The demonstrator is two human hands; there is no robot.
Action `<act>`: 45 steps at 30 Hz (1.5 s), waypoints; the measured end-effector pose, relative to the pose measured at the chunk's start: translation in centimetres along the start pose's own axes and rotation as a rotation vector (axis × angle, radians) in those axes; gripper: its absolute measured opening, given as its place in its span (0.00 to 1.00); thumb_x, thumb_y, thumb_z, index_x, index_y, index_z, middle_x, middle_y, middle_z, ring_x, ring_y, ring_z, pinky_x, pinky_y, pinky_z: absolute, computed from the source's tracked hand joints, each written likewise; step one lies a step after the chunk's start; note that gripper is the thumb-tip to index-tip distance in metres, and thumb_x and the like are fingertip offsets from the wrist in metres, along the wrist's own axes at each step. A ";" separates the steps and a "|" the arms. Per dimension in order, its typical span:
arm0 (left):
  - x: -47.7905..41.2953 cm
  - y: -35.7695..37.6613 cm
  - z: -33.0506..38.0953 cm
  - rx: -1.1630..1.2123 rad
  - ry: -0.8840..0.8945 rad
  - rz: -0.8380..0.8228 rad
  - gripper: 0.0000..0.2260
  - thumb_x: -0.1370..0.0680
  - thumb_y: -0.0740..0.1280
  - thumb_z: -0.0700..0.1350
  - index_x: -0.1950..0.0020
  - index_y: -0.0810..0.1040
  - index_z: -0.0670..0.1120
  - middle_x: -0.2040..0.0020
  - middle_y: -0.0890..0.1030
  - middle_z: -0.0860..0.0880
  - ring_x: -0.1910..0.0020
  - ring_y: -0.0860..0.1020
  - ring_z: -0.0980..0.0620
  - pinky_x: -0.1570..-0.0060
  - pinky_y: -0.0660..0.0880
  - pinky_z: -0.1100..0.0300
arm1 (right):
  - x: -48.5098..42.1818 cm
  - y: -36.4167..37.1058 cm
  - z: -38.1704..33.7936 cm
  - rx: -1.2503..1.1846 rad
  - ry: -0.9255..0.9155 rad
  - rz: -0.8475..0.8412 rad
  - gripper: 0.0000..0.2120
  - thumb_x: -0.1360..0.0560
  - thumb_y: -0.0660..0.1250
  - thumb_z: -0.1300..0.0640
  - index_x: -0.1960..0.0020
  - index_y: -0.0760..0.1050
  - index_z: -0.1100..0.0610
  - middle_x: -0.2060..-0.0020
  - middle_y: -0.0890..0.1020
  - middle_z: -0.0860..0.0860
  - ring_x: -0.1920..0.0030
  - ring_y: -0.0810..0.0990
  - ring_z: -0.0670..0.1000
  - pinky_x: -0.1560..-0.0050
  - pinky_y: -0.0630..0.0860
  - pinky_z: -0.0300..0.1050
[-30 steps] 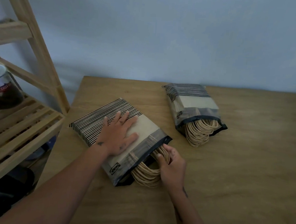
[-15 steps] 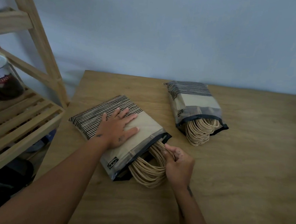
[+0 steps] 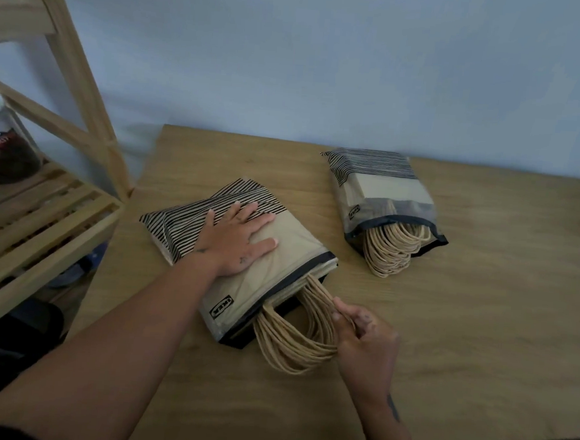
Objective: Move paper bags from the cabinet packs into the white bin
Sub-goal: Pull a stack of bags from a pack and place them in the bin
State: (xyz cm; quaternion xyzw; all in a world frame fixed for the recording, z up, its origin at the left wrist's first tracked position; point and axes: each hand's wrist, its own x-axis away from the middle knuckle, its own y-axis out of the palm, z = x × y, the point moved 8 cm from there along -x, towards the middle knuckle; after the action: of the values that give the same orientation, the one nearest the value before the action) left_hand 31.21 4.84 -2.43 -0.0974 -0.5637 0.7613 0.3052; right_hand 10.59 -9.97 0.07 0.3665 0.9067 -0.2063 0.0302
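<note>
while left hand (image 3: pixel 235 241) presses flat, fingers spread, on the striped plastic pack of brown paper bags (image 3: pixel 245 251), right hand (image 3: pixel 362 338) pinches its twisted beige paper handles (image 3: pixel 293 343) on the wooden table (image 3: pixel 479 336).

The counter (image 3: pixel 480 319) lies bare to the right of the near pack (image 3: pixel 245 251) and in front of the far pack (image 3: pixel 382 199), giving a hand open passage there and through the gap between the two packs. The left hand (image 3: pixel 235 240) lies flat across the near pack's top, and the right hand (image 3: pixel 362 341) with the looped handles (image 3: pixel 290 343) blocks its open mouth. A wooden shelf (image 3: pixel 42 209) holding a jar (image 3: pixel 2 144) closes off the counter's left side.
</note>
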 end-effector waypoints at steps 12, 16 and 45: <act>-0.5 0.4 -0.5 0.001 0.027 -0.042 0.27 0.24 0.50 0.66 0.25 0.49 0.64 0.22 0.45 0.56 0.23 0.44 0.52 0.28 0.42 0.41 | 2.3 -3.6 2.9 -0.064 0.184 0.020 0.21 0.31 0.69 0.73 0.61 0.80 0.45 0.64 0.85 0.40 0.59 0.82 0.35 0.55 0.77 0.27; -0.9 0.0 -0.5 0.002 0.074 -0.037 0.27 0.23 0.51 0.66 0.25 0.50 0.64 0.21 0.45 0.55 0.22 0.45 0.51 0.26 0.45 0.41 | 2.3 -3.5 2.2 -0.061 0.203 -0.009 0.17 0.30 0.69 0.70 0.59 0.79 0.47 0.66 0.84 0.39 0.60 0.82 0.35 0.58 0.77 0.26; -0.5 -0.8 -0.5 -0.037 -0.051 0.019 0.25 0.24 0.48 0.67 0.27 0.51 0.67 0.22 0.45 0.57 0.23 0.40 0.47 0.33 0.38 0.30 | -6.5 6.7 1.1 -0.145 0.427 -0.141 0.12 0.31 0.71 0.64 0.47 0.80 0.57 0.55 0.80 0.44 0.46 0.78 0.49 0.37 0.74 0.50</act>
State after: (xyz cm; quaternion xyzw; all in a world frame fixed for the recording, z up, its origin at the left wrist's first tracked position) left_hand 32.15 5.07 -2.01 -0.0889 -0.5842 0.7560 0.2815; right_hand 19.75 -10.35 -1.95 0.3344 0.9284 -0.0599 -0.1506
